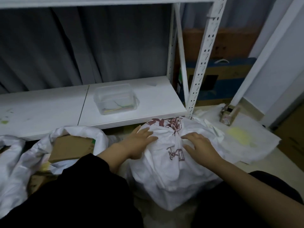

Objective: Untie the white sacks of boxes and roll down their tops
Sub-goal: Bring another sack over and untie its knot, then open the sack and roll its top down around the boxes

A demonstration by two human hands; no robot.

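Both hands flat on tied white sack [166, 162], left hand [139, 142] & right hand [199, 146] fingers spread, knot btwn fingertips

Dark red printed characters stand on the tied white sack [164, 165] — one cluster just beside the right hand [199, 148], near its thumb, and more on the bunched neck past the fingertips of both hands — but the strokes are too blurred and creased to read. The small carton [229, 115] well beyond the right hand carries a label, and the cardboard box [70, 148] in the open sack beside the left hand [139, 142] a green mark at its corner — neither legible
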